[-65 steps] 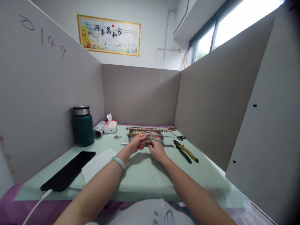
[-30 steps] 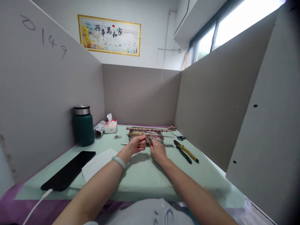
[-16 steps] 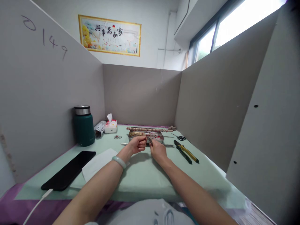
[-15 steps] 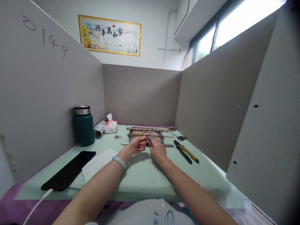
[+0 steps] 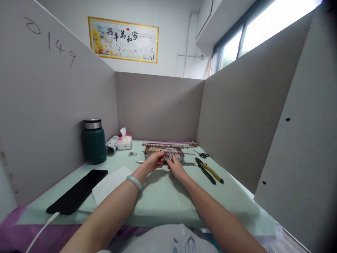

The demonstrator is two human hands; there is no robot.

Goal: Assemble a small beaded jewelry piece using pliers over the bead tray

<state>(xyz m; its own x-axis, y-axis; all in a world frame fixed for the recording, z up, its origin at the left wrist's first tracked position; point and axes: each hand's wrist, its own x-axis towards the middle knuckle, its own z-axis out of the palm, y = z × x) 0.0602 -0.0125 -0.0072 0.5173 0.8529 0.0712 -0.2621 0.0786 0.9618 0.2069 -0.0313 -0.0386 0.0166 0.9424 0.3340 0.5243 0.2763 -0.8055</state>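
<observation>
My left hand [image 5: 156, 161] is closed in a pinch at the near edge of a metal tray [image 5: 147, 156], and what its fingertips hold is too small to name. Just to its right, my right hand [image 5: 176, 166] is wrapped round a slim metal tool [image 5: 169, 156], perhaps tweezers, whose tip points up toward the tray. Small gold and red beads [image 5: 173, 153] lie in the tray. A stick strung with red pieces [image 5: 163, 145] rests across its far side. Thin metal rods [image 5: 190, 163] extend beside the near side.
Yellow-and-green pliers [image 5: 209, 171] and black scissors [image 5: 203, 155] lie at the right. To the left are a green bottle [image 5: 94, 144], a tissue box [image 5: 124, 142], small rings [image 5: 132, 154], white paper [image 5: 112, 182] and a black phone [image 5: 77, 191] with a cable. Grey partitions enclose the table.
My right hand has shifted slightly, and the metal tool in it now points more upright. My left hand has moved very little, staying beside it.
</observation>
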